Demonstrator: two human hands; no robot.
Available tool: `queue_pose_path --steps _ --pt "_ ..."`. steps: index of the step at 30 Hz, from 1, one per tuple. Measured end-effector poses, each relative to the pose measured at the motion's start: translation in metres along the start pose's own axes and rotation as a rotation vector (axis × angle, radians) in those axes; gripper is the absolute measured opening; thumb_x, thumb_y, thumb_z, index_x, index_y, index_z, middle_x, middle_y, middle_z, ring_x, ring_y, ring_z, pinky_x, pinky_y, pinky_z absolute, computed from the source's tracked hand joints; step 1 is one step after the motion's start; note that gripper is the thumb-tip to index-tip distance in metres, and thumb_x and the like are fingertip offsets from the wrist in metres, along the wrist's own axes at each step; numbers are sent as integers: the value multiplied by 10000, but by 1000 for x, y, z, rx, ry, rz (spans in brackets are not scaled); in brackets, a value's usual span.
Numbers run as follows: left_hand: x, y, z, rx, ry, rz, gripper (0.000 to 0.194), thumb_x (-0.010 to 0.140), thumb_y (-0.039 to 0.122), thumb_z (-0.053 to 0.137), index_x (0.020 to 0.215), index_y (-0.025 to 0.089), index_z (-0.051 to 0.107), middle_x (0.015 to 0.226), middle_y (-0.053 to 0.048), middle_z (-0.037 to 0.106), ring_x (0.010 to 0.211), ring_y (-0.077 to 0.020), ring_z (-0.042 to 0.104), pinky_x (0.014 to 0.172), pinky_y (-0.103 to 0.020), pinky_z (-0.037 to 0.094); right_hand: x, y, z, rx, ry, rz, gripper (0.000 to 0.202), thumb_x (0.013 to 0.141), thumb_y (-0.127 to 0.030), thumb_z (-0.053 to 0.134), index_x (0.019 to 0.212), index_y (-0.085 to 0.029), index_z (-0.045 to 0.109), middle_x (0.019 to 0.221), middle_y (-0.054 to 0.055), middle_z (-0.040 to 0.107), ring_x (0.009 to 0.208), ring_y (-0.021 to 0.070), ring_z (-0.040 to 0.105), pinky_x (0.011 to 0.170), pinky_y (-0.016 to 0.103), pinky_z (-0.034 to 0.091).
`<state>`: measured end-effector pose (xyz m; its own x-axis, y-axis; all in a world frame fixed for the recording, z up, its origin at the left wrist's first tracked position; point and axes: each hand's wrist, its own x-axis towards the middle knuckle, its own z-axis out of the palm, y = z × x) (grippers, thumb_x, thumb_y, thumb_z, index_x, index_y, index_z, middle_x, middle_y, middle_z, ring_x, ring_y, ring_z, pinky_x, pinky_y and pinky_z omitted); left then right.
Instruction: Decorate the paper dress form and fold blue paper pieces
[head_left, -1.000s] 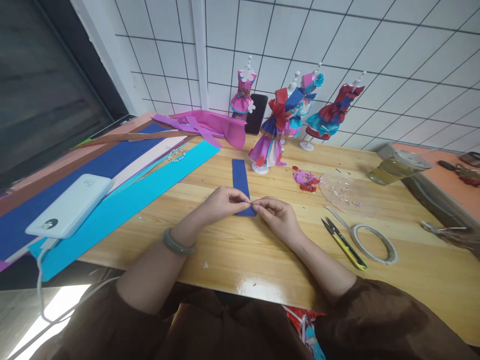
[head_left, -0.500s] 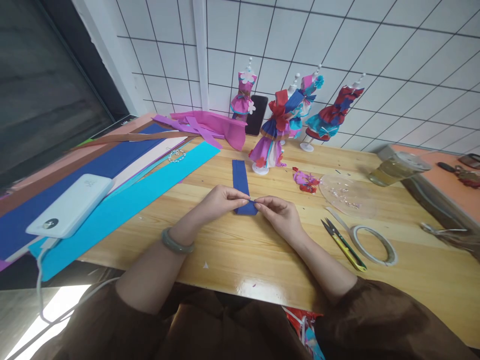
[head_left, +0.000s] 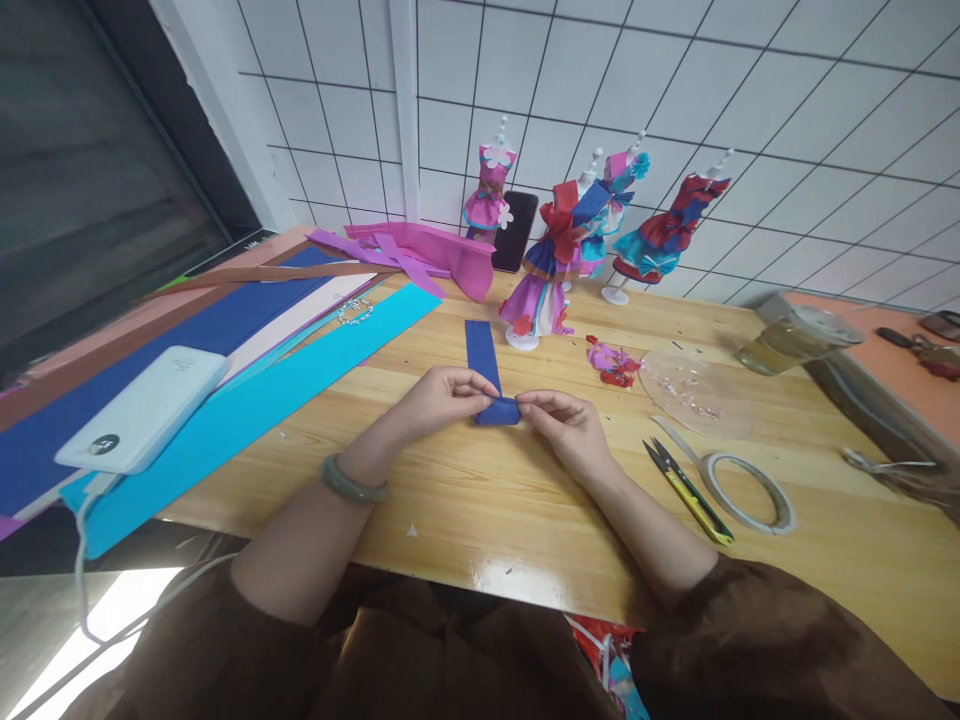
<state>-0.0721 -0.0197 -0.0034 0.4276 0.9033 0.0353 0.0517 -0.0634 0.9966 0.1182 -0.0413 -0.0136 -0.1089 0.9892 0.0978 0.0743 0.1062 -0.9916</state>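
Observation:
A dark blue strip point(head_left: 481, 350) lies on the wooden table, its near end folded over between my two hands. My left hand point(head_left: 448, 398) pinches the left side of the fold with thumb and forefinger. On the right side of the same fold, my right hand point(head_left: 562, 425) has its fingertips closed on the edge. Right of my right hand are yellow-handled scissors point(head_left: 690, 492) and a roll of white tape point(head_left: 750, 492). Behind the strip stands a small dress form point(head_left: 536, 290) in a red, blue and pink dress.
More dressed forms point(head_left: 667, 228) and a phone point(head_left: 515, 232) stand by the tiled wall. Coloured sheets point(head_left: 330, 370) and a power bank point(head_left: 142, 408) cover the left side. Scraps point(head_left: 615, 362), a clear plate point(head_left: 686, 390) and a cup point(head_left: 795, 340) are at the right.
My right hand has moved slightly right along the fold. The folded end of the blue strip now shows more between my fingertips.

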Motion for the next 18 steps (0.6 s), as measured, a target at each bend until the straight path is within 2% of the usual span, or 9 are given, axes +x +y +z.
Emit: queue_pose_path --steps 10,18 --pt "0 1 -1 39 5 34 201 689 215 539 840 120 631 694 -26 623 632 -92 547 589 -197 409 3 9 -4 95 -34 59 169 658 -272 655 805 -194 685 709 18 670 609 110 567 591 232 427" --pt "-4 9 0 71 -30 20 263 689 299 562 865 116 630 789 -51 645 682 -109 561 608 -207 420 2 8 -2 55 15 34 186 645 -331 662 757 -184 678 732 33 675 622 129 584 614 262 454"
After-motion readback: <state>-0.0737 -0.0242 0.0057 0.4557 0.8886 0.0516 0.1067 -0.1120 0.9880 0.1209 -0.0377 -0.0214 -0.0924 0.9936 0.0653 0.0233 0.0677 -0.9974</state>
